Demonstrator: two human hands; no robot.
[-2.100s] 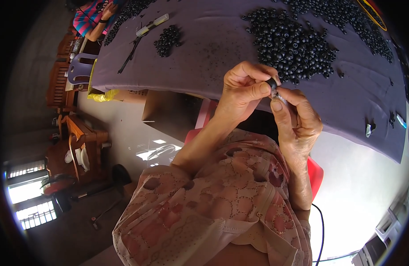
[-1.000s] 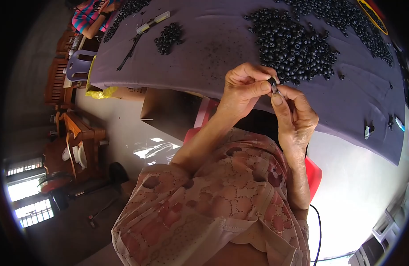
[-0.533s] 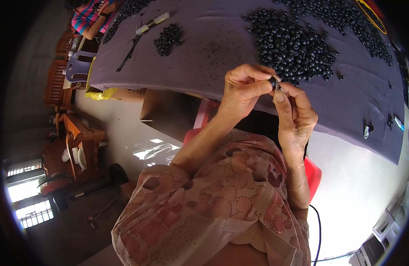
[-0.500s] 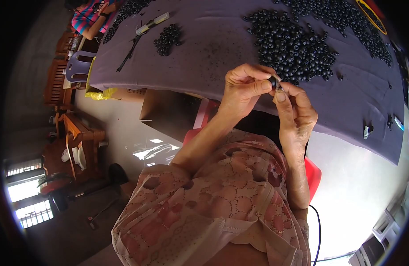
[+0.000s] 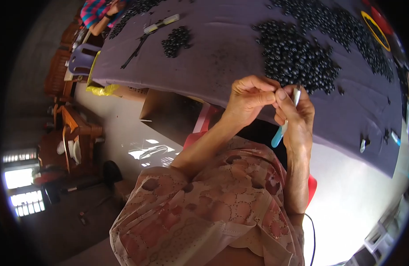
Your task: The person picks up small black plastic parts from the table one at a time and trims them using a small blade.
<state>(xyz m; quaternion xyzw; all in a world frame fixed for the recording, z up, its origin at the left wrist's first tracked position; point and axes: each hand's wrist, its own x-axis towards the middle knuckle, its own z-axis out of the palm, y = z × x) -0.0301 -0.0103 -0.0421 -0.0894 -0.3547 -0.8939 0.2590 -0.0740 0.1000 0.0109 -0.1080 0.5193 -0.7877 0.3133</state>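
Over the near edge of the table my two hands meet, fingertips almost touching. My left hand (image 5: 249,99) is closed in a pinch of thumb and fingers; whatever lies between the tips is hidden. Gripped in my right hand (image 5: 297,115) is a slim tool with a white and light-blue handle (image 5: 277,136), slanting across the palm; its working tip cannot be made out. Just beyond the hands lies a large pile of small, round, shiny black pieces (image 5: 297,57), some showing a hole like beads.
A purple cloth (image 5: 213,48) covers the table. A smaller black heap (image 5: 176,41) and a thin dark tool with a pale handle (image 5: 161,24) lie at the far left. A cardboard box (image 5: 167,108) stands below the edge. Another person (image 5: 98,15) sits at the far left corner.
The black bead between my left fingertips has gone out of sight. In my right hand the tool has swung round, so its blue handle end now shows. The table has shifted slightly in view.
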